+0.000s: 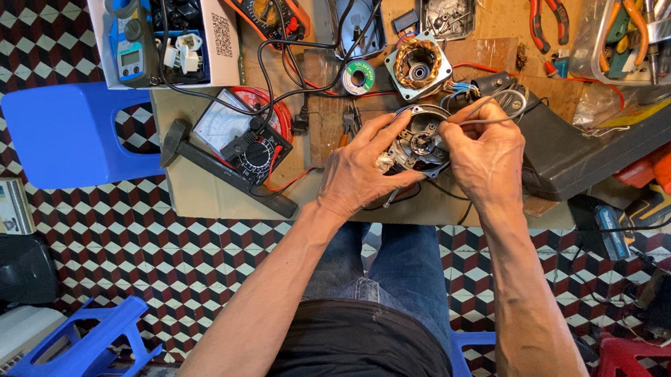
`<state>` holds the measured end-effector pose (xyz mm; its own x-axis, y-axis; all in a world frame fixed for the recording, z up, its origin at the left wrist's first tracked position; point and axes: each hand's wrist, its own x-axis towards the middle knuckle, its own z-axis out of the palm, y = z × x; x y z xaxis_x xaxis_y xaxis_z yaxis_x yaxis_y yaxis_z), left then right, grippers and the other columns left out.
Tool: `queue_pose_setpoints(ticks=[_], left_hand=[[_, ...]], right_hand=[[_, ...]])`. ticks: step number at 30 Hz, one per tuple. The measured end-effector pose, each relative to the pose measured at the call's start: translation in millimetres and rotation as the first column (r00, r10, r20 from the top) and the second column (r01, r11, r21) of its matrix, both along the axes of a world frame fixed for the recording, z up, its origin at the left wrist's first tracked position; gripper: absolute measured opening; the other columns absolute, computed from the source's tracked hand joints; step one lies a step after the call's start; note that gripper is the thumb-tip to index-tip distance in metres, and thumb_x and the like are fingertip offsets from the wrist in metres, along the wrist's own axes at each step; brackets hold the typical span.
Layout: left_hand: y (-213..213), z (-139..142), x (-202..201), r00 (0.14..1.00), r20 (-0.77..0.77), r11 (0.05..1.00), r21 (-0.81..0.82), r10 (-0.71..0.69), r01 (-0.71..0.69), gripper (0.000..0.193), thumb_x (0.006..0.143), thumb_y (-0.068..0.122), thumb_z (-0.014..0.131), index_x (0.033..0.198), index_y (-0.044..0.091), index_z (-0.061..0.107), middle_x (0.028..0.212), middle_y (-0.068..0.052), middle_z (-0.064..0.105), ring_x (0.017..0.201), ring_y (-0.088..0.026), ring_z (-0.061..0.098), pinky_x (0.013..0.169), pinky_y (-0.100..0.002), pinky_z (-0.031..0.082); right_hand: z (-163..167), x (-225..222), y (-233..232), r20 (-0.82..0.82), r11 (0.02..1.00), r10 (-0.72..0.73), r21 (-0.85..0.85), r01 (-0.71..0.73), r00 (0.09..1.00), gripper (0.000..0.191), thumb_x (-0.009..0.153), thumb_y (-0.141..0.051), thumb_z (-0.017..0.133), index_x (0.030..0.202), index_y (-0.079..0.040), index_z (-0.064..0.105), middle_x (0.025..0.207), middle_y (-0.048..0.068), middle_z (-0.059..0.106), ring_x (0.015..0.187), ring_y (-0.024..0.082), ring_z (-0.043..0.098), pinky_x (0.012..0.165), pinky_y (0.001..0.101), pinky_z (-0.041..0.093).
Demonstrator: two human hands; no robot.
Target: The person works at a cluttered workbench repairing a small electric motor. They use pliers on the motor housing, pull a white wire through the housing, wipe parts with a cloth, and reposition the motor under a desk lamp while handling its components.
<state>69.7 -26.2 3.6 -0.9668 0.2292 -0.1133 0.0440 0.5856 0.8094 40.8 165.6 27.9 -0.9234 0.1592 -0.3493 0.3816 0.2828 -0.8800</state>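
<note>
Two bare forearms reach up from the lap to the edge of a cluttered wooden bench (214, 200). The left hand (358, 170) cups a round metal motor housing (415, 141) from its left side, fingers spread and curled against the rim, thumb underneath. The right hand (483, 150) closes on the housing's right side, fingertips pinched together at the centre, with thin wires (500, 107) looping over its knuckles. The housing sits at the bench's near edge, between both hands. Just beyond lies a copper-wound stator (418, 64); left of it, a solder spool (358, 77) and an analog multimeter (242, 136). Farther right, red-handled pliers (545, 4).
</note>
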Motion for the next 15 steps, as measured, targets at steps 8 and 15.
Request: queue_pose_setpoints(ticks=[8,15], left_hand=[[-3,2,-1,1.000,0.026,1.000,0.015,0.003,-0.003,0.089,0.070,0.042,0.091,0.149,0.025,0.054,0.146,-0.007,0.059,0.120,-0.028,0.069,0.099,-0.038,0.058],[-4,4,-2,0.999,0.041,1.000,0.021,0.006,-0.007,0.088,0.071,0.041,0.091,0.149,0.024,0.053,0.147,-0.008,0.058,0.121,-0.030,0.068,0.099,-0.039,0.057]], right_hand=[[-4,-17,8,0.163,0.994,0.085,0.050,-0.094,0.983,0.009,0.084,-0.007,0.074,0.084,-0.002,0.066,0.075,0.003,0.069,0.066,0.006,0.058,0.058,0.0244,0.047],[-15,-19,10,0.177,0.991,0.017,-0.132,0.006,0.984,0.012,0.081,-0.001,0.075,0.083,-0.004,0.064,0.074,0.003,0.068,0.060,0.005,0.054,0.054,0.0218,0.040]])
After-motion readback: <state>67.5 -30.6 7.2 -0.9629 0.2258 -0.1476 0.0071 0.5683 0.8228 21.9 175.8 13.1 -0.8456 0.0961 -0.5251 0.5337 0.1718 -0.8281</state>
